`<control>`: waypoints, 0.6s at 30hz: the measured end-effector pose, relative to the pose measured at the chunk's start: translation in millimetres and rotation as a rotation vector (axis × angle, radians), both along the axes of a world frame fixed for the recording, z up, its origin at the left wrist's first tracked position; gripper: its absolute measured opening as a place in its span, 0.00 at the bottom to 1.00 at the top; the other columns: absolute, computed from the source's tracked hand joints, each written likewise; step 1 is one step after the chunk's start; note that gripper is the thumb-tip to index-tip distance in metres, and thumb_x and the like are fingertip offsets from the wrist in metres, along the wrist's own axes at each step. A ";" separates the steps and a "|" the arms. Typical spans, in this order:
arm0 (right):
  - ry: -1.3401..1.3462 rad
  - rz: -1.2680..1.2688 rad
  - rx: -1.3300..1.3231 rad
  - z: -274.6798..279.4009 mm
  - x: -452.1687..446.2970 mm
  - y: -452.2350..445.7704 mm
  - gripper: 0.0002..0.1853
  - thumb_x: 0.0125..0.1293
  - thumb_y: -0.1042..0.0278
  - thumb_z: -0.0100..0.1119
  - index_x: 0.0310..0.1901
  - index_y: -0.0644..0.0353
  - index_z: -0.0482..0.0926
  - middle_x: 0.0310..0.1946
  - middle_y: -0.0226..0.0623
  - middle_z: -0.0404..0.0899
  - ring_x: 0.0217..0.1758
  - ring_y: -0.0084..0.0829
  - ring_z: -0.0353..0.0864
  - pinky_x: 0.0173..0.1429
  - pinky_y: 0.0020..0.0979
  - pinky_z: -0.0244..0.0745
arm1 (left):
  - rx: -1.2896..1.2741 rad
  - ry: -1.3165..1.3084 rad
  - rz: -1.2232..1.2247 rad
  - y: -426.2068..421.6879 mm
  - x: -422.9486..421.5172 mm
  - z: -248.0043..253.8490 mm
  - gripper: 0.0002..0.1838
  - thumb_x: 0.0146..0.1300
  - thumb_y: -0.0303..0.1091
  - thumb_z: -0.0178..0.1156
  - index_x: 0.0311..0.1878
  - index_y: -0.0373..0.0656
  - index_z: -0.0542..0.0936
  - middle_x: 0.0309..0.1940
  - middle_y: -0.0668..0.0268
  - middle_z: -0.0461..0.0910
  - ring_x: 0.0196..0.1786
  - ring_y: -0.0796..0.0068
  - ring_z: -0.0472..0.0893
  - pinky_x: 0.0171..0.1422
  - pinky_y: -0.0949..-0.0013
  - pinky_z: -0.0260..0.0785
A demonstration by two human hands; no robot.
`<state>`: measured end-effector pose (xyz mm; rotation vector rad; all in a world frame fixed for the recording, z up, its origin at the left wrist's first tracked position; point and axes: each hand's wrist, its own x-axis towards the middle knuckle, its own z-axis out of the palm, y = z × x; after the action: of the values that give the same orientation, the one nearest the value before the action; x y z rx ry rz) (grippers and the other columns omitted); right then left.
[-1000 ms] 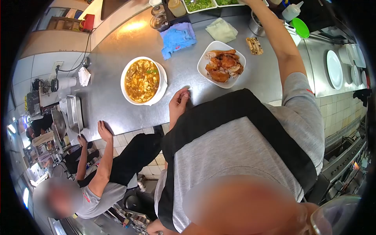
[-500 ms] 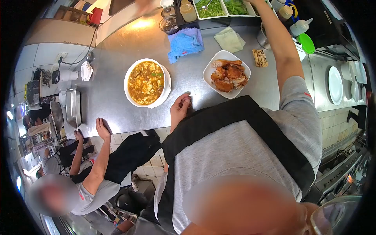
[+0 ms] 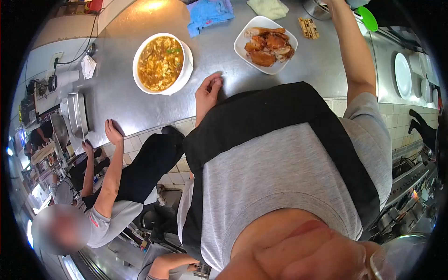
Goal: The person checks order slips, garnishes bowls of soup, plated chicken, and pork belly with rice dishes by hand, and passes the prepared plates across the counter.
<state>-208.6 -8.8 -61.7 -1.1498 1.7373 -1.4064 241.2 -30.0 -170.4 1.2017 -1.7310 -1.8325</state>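
Observation:
My left hand (image 3: 208,94) rests at the near edge of the steel counter (image 3: 109,88), fingers loosely curled in, with nothing visible in them. Ahead and to its left is a white bowl (image 3: 136,70) of thick brown soup (image 3: 161,63) with egg-like shreds and a bit of green. To its right stands a square white dish (image 3: 240,43) of browned, cut-up chicken (image 3: 268,46). My right arm reaches forward to the top edge, where my right hand (image 3: 330,2) is mostly cut off beside a metal container (image 3: 318,8); its fingers are hidden.
Blue cloth (image 3: 210,16) and pale cloth (image 3: 268,7) lie at the back, near a small wooden-looking piece (image 3: 308,28). At left, a co-worker's hand (image 3: 113,133) touches the counter edge by a metal tray (image 3: 77,114). White plates (image 3: 402,74) stand at right; a burner flame (image 3: 414,193) shows below.
The view has tilted down, shifting the counter items upward and the back trays out of sight. My right hand has drawn back from those trays toward the metal container. My left hand stays put.

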 end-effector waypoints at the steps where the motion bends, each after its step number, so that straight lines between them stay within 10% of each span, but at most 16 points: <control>1: -0.006 0.046 0.025 0.1 20.4 11.0 0.09 0.59 0.65 0.62 0.34 0.61 0.84 0.29 0.29 0.82 0.33 0.24 0.77 0.41 0.26 0.72 | 0.010 0.015 0.005 1.0 -1.9 3.2 0.14 0.66 0.31 0.56 0.53 0.36 0.77 0.39 0.67 0.80 0.42 0.80 0.76 0.49 0.77 0.67; 10: 0.162 0.409 0.078 -86.4 113.4 42.5 0.08 0.62 0.65 0.62 0.40 0.54 0.85 0.42 0.25 0.72 0.50 0.21 0.70 0.56 0.24 0.65 | -0.055 0.034 -0.052 1.3 1.3 -1.6 0.15 0.65 0.32 0.58 0.52 0.36 0.78 0.37 0.67 0.81 0.41 0.82 0.77 0.50 0.77 0.68; 18: 0.552 0.322 -0.156 -84.0 95.4 36.7 0.07 0.57 0.65 0.63 0.37 0.55 0.85 0.35 0.39 0.79 0.43 0.34 0.76 0.52 0.32 0.70 | -0.042 -0.001 -0.030 2.7 1.7 -0.3 0.15 0.65 0.32 0.59 0.52 0.37 0.78 0.38 0.67 0.81 0.40 0.82 0.76 0.49 0.78 0.67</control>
<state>-113.2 27.9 -145.8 -1.9473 1.6990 -1.1032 242.8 -27.4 -170.7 1.1670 -1.7888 -1.8034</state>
